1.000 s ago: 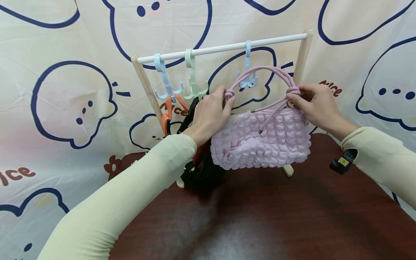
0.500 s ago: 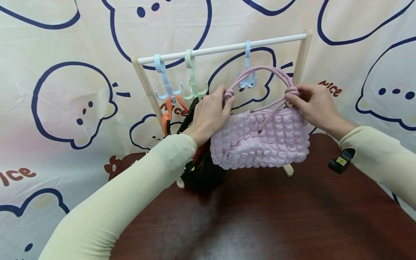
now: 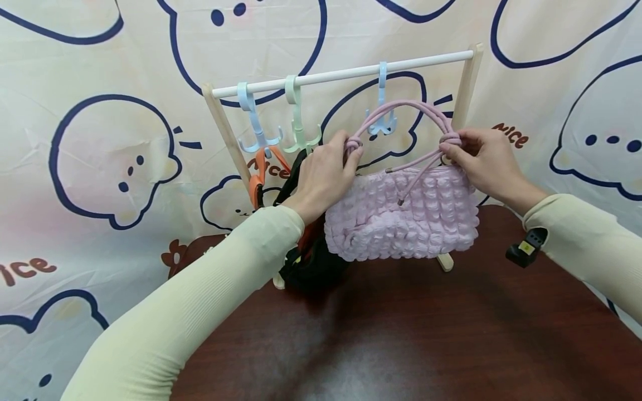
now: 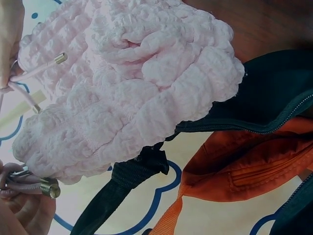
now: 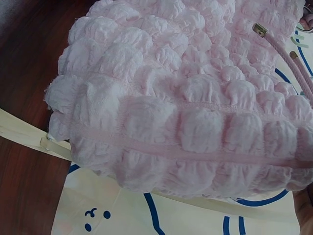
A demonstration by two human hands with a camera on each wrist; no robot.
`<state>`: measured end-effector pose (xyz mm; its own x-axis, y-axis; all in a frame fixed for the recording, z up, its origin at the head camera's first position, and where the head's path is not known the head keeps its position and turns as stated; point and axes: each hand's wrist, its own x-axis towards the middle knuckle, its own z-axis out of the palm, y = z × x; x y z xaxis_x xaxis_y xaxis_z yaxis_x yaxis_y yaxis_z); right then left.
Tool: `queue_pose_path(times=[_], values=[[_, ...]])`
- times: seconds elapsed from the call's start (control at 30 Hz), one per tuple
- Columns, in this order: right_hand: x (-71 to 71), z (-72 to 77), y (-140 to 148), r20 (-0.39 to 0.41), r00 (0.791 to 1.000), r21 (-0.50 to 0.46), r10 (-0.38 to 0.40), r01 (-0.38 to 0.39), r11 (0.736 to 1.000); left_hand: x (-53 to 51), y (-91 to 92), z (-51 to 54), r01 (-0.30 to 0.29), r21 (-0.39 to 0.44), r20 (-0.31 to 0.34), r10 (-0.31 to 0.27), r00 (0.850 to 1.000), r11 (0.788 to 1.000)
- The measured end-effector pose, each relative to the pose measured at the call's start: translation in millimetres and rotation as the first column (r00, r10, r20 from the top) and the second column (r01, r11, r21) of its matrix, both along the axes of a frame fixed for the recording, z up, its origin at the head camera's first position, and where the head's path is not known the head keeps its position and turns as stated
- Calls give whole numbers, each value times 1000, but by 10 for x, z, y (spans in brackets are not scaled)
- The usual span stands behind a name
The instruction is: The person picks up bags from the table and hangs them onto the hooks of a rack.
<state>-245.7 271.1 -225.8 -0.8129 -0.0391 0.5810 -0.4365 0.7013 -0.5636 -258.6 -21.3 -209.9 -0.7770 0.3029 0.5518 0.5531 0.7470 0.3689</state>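
A pink puffy handbag hangs in the air before the rack, its rope handle arching upward. At the handle's left knot, my left hand grips the rope. My right hand pinches the right knot between thumb and fingers. A blue hook on the rail shows through the handle's loop; whether they touch I cannot tell. Quilted puffs of the bag fill much of the left wrist view, with metal-tipped cord ends beside it. In the right wrist view the bag hides most of what lies behind.
The white rail of a wooden rack also carries a blue hook and a green hook at left. A black bag and an orange bag hang there. Below is a dark wooden table; a patterned cloth stands behind.
Over the last second the right hand has shifted very slightly left with the handle's right knot. Otherwise both hands and the handbag stay nearly still.
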Motion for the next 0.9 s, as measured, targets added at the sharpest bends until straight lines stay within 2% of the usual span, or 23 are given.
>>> queue_pose_path(times=[0.57,0.9], values=[[-12,-18,12,1,1000,6,-12,12,1000,-12,12,-5,3,-2,-21,-3,1000,1000],[-43,-12,-17,0,1000,-1,-2,2,1000,-6,2,8,-5,3,7,5,1000,1000]])
